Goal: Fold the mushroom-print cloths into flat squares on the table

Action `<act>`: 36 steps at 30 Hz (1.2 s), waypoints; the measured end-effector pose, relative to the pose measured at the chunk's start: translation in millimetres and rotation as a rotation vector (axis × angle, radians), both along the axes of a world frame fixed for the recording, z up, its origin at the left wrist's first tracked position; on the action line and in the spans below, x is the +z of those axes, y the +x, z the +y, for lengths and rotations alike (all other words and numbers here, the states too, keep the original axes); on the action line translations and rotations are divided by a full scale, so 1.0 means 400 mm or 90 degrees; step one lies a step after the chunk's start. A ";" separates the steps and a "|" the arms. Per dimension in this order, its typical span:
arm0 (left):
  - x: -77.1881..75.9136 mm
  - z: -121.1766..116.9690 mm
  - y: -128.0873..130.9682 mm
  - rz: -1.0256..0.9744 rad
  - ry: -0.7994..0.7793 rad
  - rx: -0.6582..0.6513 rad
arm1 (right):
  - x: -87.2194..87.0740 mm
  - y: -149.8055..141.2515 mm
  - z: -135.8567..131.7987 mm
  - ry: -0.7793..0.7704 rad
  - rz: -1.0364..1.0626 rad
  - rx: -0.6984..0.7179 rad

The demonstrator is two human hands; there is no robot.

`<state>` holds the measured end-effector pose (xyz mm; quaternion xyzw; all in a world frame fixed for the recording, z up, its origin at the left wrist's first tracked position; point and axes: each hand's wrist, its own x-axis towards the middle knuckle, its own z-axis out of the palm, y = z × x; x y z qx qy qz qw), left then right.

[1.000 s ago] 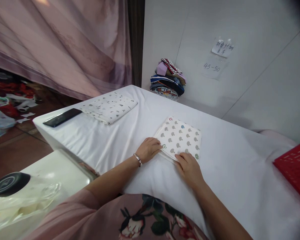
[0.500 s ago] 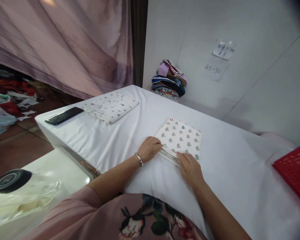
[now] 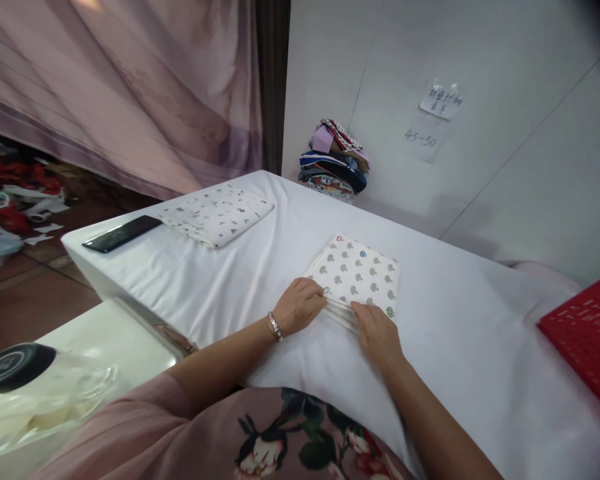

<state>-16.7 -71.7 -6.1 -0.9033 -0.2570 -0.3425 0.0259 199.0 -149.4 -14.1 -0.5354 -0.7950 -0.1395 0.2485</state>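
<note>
A folded white cloth [image 3: 357, 270] printed with grey mushroom-like shapes, a few of them coloured, lies on the white-covered table [image 3: 455, 347] in front of me. My left hand [image 3: 299, 305], with a bracelet at the wrist, pinches the near left corner of the cloth. At the near right corner, my right hand [image 3: 377, 330] grips the layered edge between thumb and fingers. Several fold layers show along the edge between the hands. The thumbs are partly hidden. Farther left lies a second folded white cloth [image 3: 220, 213] with small dark prints.
A black phone [image 3: 123, 233] lies near the table's left edge. Beyond the far edge, a stack of folded clothes [image 3: 335, 160] stands against the wall. A red object [image 3: 585, 327] is at the right. Lower left, a white surface holds a black round object [image 3: 17, 367] and a plastic bag [image 3: 50, 413].
The layers along the cloth's near edge look more even and lined up. Both hands stay at the same corners. The whole view has shifted slightly.
</note>
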 end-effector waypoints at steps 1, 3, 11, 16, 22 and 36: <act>-0.003 -0.005 0.005 0.013 0.011 -0.014 | -0.001 0.000 0.000 0.003 0.004 -0.002; -0.011 -0.011 0.016 0.035 0.026 -0.016 | -0.001 -0.001 0.000 0.008 0.015 -0.003; -0.037 0.008 0.041 0.060 0.031 0.027 | 0.007 -0.006 -0.003 -0.007 0.013 0.005; -0.027 0.008 0.045 0.057 0.031 0.006 | 0.009 -0.013 -0.007 -0.027 -0.001 0.010; -0.028 0.010 0.036 0.049 0.016 -0.023 | 0.007 -0.029 -0.007 -0.044 -0.033 -0.020; -0.020 0.001 0.026 0.043 -0.083 -0.031 | -0.008 -0.031 0.001 -0.001 -0.076 -0.015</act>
